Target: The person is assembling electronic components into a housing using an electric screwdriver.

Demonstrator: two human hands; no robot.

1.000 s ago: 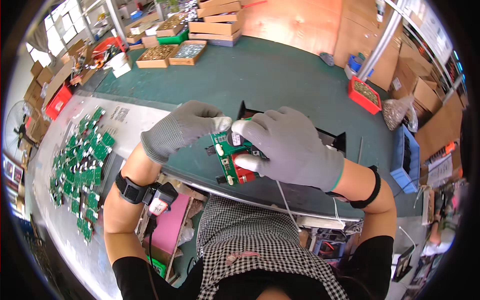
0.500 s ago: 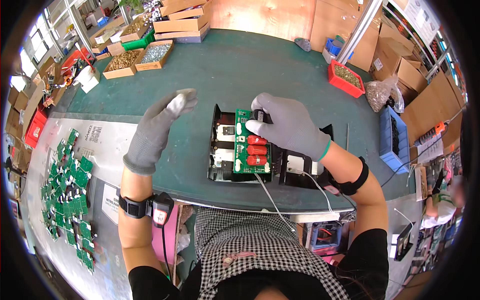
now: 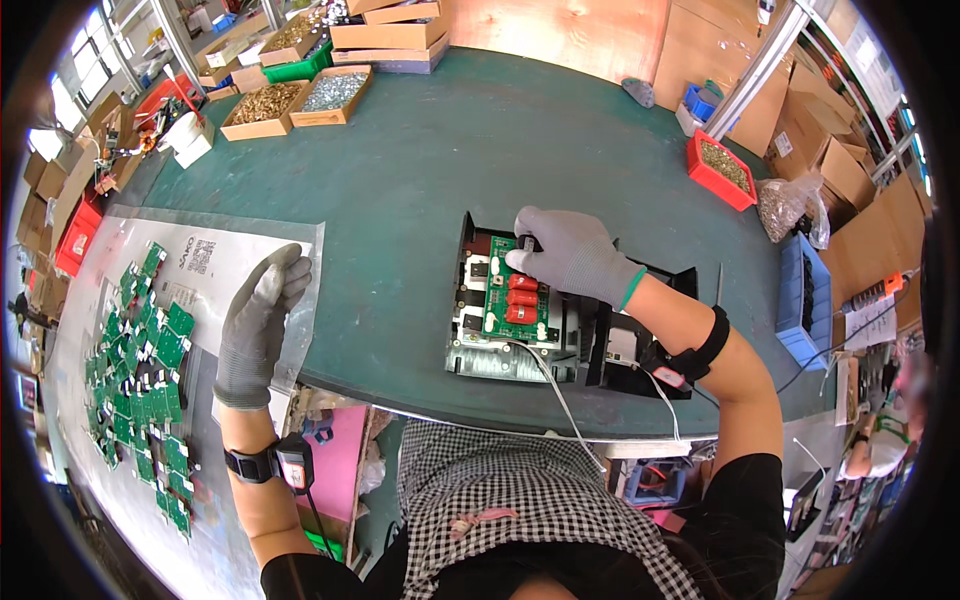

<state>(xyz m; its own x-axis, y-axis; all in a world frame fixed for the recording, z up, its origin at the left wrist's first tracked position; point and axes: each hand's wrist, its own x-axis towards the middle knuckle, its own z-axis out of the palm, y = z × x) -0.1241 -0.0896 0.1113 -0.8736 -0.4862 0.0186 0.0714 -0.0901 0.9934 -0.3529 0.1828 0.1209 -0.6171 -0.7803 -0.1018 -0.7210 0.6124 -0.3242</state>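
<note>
The gloved right hand's [image 3: 575, 252] fingers pinch a black component [image 3: 529, 243] on a green circuit board [image 3: 496, 302], mid-counter [image 3: 400, 220]; the gloved left hand [image 3: 258, 325], fingers released, hovers left, near scattered green boards [image 3: 150, 402].

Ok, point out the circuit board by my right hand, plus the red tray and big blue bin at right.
Circuit board [image 3: 499, 299]: head view, its bare green left side.
Red tray [image 3: 715, 184]: head view, near wall.
Blue bin [image 3: 802, 346]: head view, near wall.
</note>
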